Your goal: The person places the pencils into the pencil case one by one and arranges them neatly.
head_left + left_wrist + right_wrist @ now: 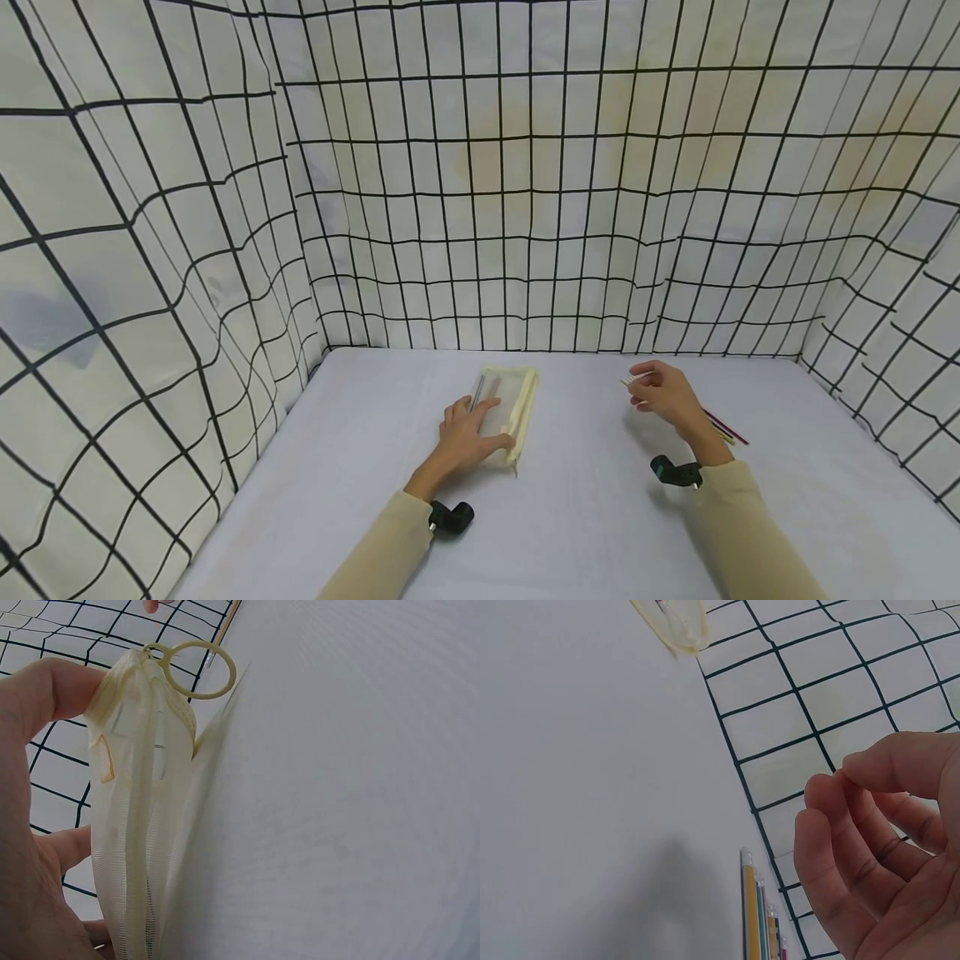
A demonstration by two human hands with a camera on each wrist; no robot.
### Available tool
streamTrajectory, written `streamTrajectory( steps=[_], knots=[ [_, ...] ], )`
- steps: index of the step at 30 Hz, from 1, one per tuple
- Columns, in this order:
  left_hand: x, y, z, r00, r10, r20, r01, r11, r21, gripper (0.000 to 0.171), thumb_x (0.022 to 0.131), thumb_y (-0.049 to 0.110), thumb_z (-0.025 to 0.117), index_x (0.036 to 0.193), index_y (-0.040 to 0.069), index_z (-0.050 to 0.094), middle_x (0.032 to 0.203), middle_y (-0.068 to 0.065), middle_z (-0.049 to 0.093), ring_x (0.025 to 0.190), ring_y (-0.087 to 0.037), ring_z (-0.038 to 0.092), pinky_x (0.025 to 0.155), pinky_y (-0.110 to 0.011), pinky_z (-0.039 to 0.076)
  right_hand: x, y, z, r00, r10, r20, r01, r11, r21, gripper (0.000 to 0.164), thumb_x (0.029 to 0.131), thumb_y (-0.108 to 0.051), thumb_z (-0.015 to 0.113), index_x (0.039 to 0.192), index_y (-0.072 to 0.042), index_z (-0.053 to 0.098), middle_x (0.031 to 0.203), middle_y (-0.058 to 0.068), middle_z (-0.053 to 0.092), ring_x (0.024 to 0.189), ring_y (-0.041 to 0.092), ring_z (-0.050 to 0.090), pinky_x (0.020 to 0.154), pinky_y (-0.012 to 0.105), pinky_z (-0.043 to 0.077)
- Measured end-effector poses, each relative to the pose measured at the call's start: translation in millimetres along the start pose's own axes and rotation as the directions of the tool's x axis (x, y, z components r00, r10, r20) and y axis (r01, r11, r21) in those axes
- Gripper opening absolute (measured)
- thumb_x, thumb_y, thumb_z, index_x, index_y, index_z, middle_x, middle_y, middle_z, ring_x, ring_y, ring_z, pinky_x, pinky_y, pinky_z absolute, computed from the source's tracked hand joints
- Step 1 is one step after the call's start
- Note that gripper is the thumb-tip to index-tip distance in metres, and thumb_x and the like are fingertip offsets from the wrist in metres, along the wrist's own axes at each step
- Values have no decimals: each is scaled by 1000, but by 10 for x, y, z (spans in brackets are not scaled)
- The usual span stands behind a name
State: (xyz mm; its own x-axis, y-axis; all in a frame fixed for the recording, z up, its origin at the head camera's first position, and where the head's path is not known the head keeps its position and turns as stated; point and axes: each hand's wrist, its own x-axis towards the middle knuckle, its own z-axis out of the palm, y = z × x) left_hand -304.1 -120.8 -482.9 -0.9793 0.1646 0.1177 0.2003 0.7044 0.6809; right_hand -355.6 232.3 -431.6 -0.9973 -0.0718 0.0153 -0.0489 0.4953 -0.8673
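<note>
A see-through mesh pencil pouch with cream edging lies on the white table, some thin sticks visible inside. My left hand grips it across the top, thumb at the zipper side and fingers spread over the face. The left wrist view shows the zipper with a cream ring pull at its end. My right hand hovers with fingers loosely bent over several pencils. Seen from the right wrist, the thumb and fingertips come together with nothing visible between them. Pencils lie beyond, tops showing.
White table cloth spreads around both hands. A black grid net over white sheeting closes off the back and both sides. Each wrist carries a black camera mount.
</note>
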Motion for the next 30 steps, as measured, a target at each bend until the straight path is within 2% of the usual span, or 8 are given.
streamTrajectory(
  steps=[6,12,14,19,22,30],
  knots=[
    [9,3,2,1000,-13,-5,13,1000,-10,83,77,50,72,151,19,50,158,-29,32,146,-46,23,112,-67,24,-11,58,-152,1000,11,-23,-12,999,-36,42,100,-14,59,139,3,51,124,26,63,92,19,68,80,31,60],
    [10,1,-3,1000,-19,-4,19,1000,-19,86,76,50,73,152,18,49,159,-30,31,146,-46,23,112,-67,24,-50,88,-280,998,16,-53,-21,995,-94,45,100,-13,58,140,4,50,125,27,63,100,31,69,82,36,60],
    [11,0,-2,1000,-19,-5,19,1000,-22,86,76,50,73,152,17,49,159,-30,31,146,-46,23,112,-67,24,-36,130,-329,998,15,-62,-21,995,-101,45,99,-12,57,140,5,49,124,28,63,97,30,70,82,37,61],
    [11,1,4,1000,-17,-11,17,1000,-17,87,75,49,74,152,15,49,158,-30,32,145,-46,25,112,-68,24,-27,253,-466,998,4,-63,-15,986,-168,46,98,-13,57,139,5,50,121,26,64,90,21,68,76,29,60],
    [8,4,4,1000,-16,-12,16,1000,-17,87,75,49,74,151,15,49,158,-30,33,144,-46,26,111,-68,25,-60,288,-534,999,-14,-50,2,975,-223,45,97,-14,57,138,3,51,118,24,65,90,22,67,72,25,57],
    [10,1,-5,1000,-28,3,28,999,-30,87,76,48,73,152,16,48,160,-29,30,147,-46,22,113,-68,22,-110,354,-609,998,-58,18,61,929,-365,40,99,-18,61,135,-1,57,119,22,68,103,31,66,77,35,52]
  ],
)
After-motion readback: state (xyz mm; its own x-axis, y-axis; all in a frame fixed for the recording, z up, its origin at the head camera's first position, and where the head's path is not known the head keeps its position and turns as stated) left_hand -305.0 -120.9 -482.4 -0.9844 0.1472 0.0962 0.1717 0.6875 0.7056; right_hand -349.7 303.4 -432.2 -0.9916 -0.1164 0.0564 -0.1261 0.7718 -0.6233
